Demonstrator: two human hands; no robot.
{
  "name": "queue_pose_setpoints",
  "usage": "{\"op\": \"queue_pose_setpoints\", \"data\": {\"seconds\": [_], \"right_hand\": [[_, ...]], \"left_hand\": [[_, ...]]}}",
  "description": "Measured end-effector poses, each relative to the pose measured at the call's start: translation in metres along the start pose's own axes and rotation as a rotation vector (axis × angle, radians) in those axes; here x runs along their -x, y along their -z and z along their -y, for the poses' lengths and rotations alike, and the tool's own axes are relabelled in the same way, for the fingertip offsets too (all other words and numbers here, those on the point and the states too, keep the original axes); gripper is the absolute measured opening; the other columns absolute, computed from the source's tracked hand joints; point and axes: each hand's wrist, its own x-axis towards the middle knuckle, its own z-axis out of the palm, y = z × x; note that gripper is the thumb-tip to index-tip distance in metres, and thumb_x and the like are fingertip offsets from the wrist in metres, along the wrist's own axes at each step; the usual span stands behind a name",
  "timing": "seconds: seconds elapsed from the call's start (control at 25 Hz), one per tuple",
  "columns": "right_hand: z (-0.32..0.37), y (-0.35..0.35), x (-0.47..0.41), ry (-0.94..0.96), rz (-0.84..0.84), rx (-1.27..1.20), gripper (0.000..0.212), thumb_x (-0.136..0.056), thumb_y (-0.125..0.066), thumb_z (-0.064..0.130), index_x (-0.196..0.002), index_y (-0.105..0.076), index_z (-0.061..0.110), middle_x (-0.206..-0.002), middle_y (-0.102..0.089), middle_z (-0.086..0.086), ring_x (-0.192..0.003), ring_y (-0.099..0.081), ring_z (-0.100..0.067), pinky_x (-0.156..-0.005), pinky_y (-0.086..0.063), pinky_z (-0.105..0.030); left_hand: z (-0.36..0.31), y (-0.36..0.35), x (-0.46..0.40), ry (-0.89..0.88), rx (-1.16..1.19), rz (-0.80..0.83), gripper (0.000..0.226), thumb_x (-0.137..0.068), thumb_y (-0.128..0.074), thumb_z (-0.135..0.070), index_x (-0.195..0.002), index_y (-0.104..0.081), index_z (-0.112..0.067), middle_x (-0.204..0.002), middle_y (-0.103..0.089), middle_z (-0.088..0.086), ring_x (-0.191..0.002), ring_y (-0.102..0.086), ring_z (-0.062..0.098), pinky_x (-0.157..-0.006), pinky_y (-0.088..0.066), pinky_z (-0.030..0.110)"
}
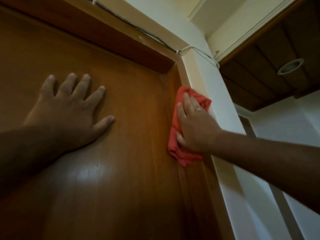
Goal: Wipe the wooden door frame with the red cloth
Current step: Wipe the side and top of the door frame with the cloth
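I look up at a brown wooden door (103,153) set in its wooden door frame (183,73), whose top beam runs from upper left to the corner near the middle. My right hand (194,125) presses the crumpled red cloth (174,134) flat against the frame's right upright, a little below the top corner. The cloth sticks out above and below the hand. My left hand (72,108) lies flat on the door panel with fingers spread, holding nothing.
A thin cable (138,28) runs along the top of the frame and across the pale wall (223,104) to the right. A dark wooden ceiling panel (270,70) with a round light fitting (290,66) hangs at upper right.
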Motion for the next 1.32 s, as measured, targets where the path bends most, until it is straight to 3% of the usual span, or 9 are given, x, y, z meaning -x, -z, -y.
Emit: {"op": "queue_pose_setpoints", "data": {"seconds": [0.16, 0.24, 0.4, 0.68, 0.92, 1.0, 1.12, 1.2, 1.32], "right_hand": [[-0.020, 0.029, -0.102, -0.160, 0.064, -0.302, 0.097, -0.093, -0.060, 0.043, -0.157, 0.001, 0.003, -0.163, -0.001, -0.029, -0.150, -0.011, -0.044, -0.119, -0.021, -0.049], [-0.028, 0.037, -0.140, -0.211, 0.014, -0.420, 0.095, -0.089, -0.069, 0.039, -0.154, -0.013, 0.000, -0.157, -0.026, -0.027, -0.143, -0.032, -0.042, -0.114, -0.034, -0.046], [-0.035, 0.037, -0.176, -0.353, -0.216, -0.792, 0.041, -0.095, -0.062, 0.017, -0.132, -0.050, 0.007, -0.128, -0.061, -0.016, -0.117, -0.059, -0.031, -0.094, -0.050, -0.038], [0.026, 0.076, -0.184, -0.160, -0.328, -0.818, 0.058, -0.098, -0.054, 0.021, -0.151, -0.032, 0.010, -0.151, -0.043, -0.015, -0.133, -0.047, -0.030, -0.112, -0.039, -0.043], [0.107, 0.138, -0.199, 0.186, -0.387, -0.773, 0.072, -0.097, -0.058, 0.024, -0.158, -0.019, 0.017, -0.166, -0.020, -0.006, -0.152, -0.015, -0.024, -0.121, -0.012, -0.038], [0.077, 0.121, -0.192, 0.101, -0.353, -0.772, 0.072, -0.091, -0.065, 0.013, -0.154, -0.031, 0.019, -0.158, -0.037, -0.008, -0.143, -0.037, -0.028, -0.116, -0.032, -0.040], [0.027, 0.093, -0.166, -0.316, -0.120, -0.760, 0.068, -0.077, -0.070, -0.008, -0.136, -0.047, 0.017, -0.126, -0.058, -0.015, -0.094, -0.069, -0.038, -0.069, -0.062, -0.047], [0.032, 0.093, -0.163, -0.415, -0.084, -0.677, 0.056, -0.078, -0.065, -0.011, -0.129, -0.054, 0.008, -0.120, -0.060, -0.018, -0.095, -0.067, -0.038, -0.074, -0.061, -0.051], [0.104, 0.136, -0.192, -0.211, -0.357, -0.779, 0.061, -0.080, -0.063, -0.007, -0.136, -0.051, 0.014, -0.137, -0.054, -0.013, -0.123, -0.056, -0.032, -0.098, -0.051, -0.047]], "left_hand": [[-0.003, 0.032, -0.001, -0.006, -0.006, 0.114, 0.086, -0.091, -0.023, -0.080, -0.151, -0.044, -0.023, -0.154, -0.047, 0.022, -0.139, -0.044, 0.044, -0.108, -0.031, 0.063], [-0.006, 0.043, 0.002, 0.025, -0.014, 0.193, 0.089, -0.091, -0.017, -0.080, -0.154, -0.043, -0.024, -0.157, -0.044, 0.020, -0.142, -0.042, 0.043, -0.111, -0.029, 0.062], [-0.007, 0.060, -0.001, 0.057, 0.040, 0.321, 0.093, -0.085, 0.000, -0.083, -0.162, -0.019, -0.034, -0.170, -0.021, 0.010, -0.156, -0.019, 0.033, -0.121, -0.015, 0.056], [0.084, 0.068, 0.002, 0.066, 0.019, 0.351, 0.090, -0.087, -0.011, -0.080, -0.158, -0.033, -0.029, -0.164, -0.036, 0.012, -0.148, -0.036, 0.037, -0.116, -0.030, 0.058], [0.173, 0.078, 0.042, 0.194, -0.064, 0.497, 0.083, -0.088, -0.015, -0.084, -0.161, -0.004, -0.047, -0.170, -0.021, 0.008, -0.152, -0.026, 0.038, -0.118, -0.023, 0.063], [0.170, 0.087, 0.045, 0.181, -0.036, 0.489, 0.083, -0.087, -0.008, -0.084, -0.161, -0.003, -0.046, -0.171, -0.018, 0.005, -0.155, -0.022, 0.033, -0.119, -0.020, 0.059], [0.156, 0.099, 0.045, 0.214, 0.033, 0.447, 0.090, -0.083, 0.002, -0.083, -0.162, -0.006, -0.042, -0.173, -0.011, 0.004, -0.158, -0.012, 0.028, -0.123, -0.012, 0.053], [0.149, 0.104, 0.044, 0.231, 0.053, 0.447, 0.093, -0.079, 0.004, -0.081, -0.163, -0.002, -0.041, -0.173, -0.003, 0.003, -0.159, -0.004, 0.025, -0.125, -0.007, 0.050], [0.147, 0.106, 0.042, 0.208, 0.042, 0.459, 0.090, -0.081, 0.001, -0.080, -0.162, 0.002, -0.041, -0.173, 0.001, 0.002, -0.159, 0.000, 0.024, -0.126, -0.004, 0.049]]}}
